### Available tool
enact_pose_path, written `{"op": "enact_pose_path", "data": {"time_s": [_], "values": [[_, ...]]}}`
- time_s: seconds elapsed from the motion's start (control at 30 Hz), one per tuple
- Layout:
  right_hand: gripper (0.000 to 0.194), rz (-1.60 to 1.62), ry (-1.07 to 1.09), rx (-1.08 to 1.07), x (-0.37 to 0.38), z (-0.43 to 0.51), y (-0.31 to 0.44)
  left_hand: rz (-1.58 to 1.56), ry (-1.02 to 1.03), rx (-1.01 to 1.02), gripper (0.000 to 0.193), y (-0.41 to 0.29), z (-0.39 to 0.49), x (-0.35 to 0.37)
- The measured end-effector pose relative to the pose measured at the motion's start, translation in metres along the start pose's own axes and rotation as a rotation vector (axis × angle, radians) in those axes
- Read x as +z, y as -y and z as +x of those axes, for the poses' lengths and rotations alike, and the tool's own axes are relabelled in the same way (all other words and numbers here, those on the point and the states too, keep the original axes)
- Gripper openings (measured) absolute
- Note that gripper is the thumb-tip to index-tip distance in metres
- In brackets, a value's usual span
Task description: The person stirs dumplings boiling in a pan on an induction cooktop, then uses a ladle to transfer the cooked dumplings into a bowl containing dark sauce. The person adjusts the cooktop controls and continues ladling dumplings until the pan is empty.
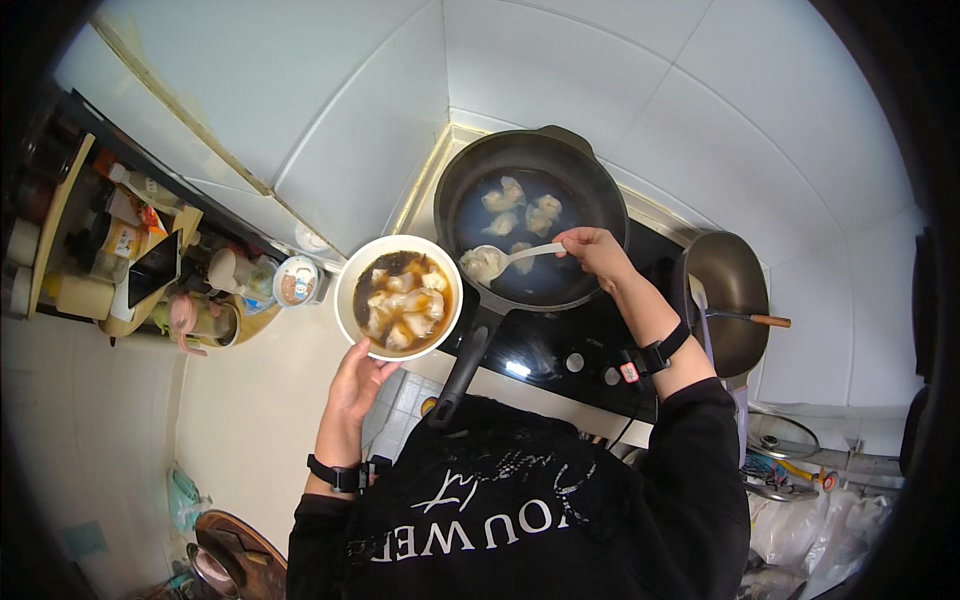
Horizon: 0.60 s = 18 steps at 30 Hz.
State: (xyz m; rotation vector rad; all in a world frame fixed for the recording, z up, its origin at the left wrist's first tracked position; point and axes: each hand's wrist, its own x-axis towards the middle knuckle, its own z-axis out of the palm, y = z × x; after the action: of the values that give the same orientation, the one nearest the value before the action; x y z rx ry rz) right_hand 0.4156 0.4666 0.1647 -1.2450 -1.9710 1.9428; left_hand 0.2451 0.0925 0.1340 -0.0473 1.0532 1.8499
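Note:
My left hand [362, 375] grips the near rim of a white bowl [341, 298], which holds wontons [405, 302] in brown broth with dark bits. To its right a dark, deep frying pan [592, 169] sits on the black stovetop, its black handle [463, 375] pointing toward me. Several pale wontons [504, 196] float in the pan's cloudy water. Pinched by its handle in my right hand [596, 255] is a white spoon [525, 253]. Its bowl, over the left side of the pan, carries wontons [481, 264].
A second pan [739, 277] with utensils across it stands at the right. Knobs [574, 363] line the stove's front. A corner shelf [259, 322] at the left bears jars, a tablet [154, 270] and a pink-lidded pitcher [191, 315]. Tiled walls [555, 67] close off the back.

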Motion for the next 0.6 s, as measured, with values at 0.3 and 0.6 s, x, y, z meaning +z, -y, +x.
{"op": "enact_pose_path", "data": {"time_s": [0.3,0.6], "values": [[0.016,0.221,-0.001,0.098,0.005,0.015,-0.008,-0.002,-0.007,0.004,0.056,-0.002,0.002,0.000],[0.016,0.357,-0.070,0.071,-0.010,0.008,-0.002,0.004,0.003,0.005,0.054,-0.006,0.005,0.000]]}}
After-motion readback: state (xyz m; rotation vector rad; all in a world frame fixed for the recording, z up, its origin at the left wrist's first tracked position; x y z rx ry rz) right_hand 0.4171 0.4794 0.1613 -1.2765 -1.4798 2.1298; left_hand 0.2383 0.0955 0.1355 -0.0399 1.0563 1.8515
